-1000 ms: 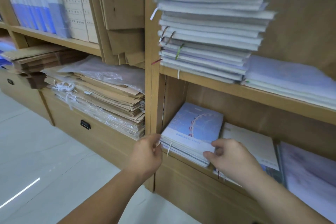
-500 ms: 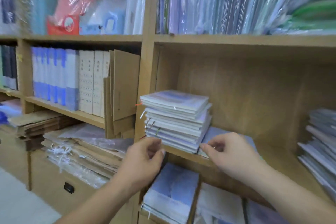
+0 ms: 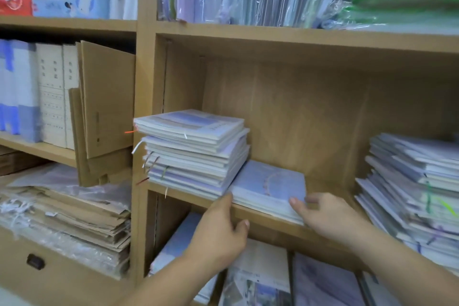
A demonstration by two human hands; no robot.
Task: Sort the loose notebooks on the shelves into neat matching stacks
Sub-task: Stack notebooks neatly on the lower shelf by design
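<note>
The low pile of blue notebooks (image 3: 269, 185) lies along the shelf's (image 3: 268, 225) front edge between both hands: the left hand (image 3: 218, 233) touches its left corner with loose fingers, and the right hand (image 3: 327, 216) pinches its right corner.

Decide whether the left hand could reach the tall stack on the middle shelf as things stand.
Probably yes: the left hand is at the shelf edge beside the tall stack, nothing between them.
</note>
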